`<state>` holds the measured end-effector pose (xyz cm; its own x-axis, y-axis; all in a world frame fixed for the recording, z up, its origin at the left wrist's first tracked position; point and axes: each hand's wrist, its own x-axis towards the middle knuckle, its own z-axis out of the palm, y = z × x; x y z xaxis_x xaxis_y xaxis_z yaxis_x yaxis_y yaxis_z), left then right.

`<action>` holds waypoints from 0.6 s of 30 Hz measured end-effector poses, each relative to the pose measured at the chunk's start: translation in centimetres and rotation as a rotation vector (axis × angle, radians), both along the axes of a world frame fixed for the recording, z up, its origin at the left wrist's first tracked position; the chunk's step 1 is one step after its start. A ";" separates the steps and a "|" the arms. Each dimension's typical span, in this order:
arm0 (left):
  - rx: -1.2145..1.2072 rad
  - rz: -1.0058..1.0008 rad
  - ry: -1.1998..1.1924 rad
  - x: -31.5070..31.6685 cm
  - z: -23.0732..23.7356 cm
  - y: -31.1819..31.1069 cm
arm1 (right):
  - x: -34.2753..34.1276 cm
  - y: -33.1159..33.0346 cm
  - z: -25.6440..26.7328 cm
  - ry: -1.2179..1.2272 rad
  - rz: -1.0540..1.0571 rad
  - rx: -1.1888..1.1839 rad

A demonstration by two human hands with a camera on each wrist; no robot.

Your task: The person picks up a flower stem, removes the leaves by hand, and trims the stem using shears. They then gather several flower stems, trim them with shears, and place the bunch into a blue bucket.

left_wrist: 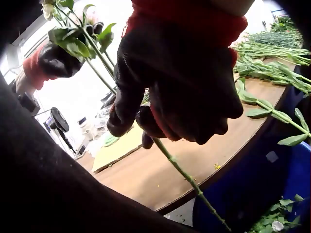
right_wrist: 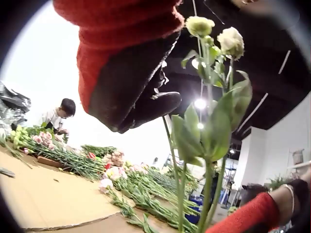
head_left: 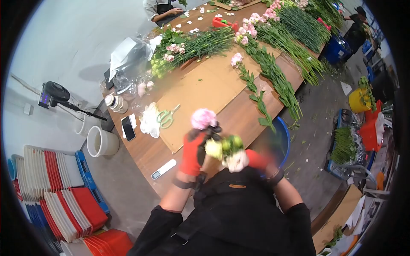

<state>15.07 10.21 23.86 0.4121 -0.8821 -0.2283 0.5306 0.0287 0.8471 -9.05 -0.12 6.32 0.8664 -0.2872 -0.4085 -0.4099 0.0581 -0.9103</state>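
In the head view my left hand [head_left: 194,151], in a red and black glove, grips a stem beside a pink bloom [head_left: 203,118]. My right hand [head_left: 260,162], blurred, is lower right, by a cream bloom [head_left: 235,161] and a yellow-green one [head_left: 214,149]. The left wrist view shows a near glove curled round a green stem [left_wrist: 187,177], with the other glove up by the leaves. In the right wrist view curled glove fingers are at a thin stem, beside upright stems with pale blooms [right_wrist: 231,42]; the other glove is low at the right, its grip out of frame.
Cardboard [head_left: 205,98] lies on the wooden table with green scissors [head_left: 167,116], a phone [head_left: 128,128] and a white device [head_left: 164,169]. Flower bundles [head_left: 273,72] cover the far side. A blue bin [head_left: 287,141] stands by the right edge; another person is across the table.
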 end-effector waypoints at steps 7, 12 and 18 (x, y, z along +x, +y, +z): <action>-0.365 0.187 0.292 12.1 -4.2 -1.5 | -0.7 -1.3 3.8 0.191 -0.111 0.040; -0.121 0.410 0.101 15.6 -9.2 -2.0 | -2.1 -0.7 0.9 0.117 -0.441 -0.091; -0.032 0.425 0.180 13.7 -15.2 1.1 | -8.5 -5.9 -6.1 0.711 -0.547 -0.982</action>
<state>28.80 11.28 8.67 0.6951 -0.6512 -0.3046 0.6047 0.3004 0.7376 -17.50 -6.01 0.23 0.2308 -0.9620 -0.1457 -0.9453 -0.1862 -0.2677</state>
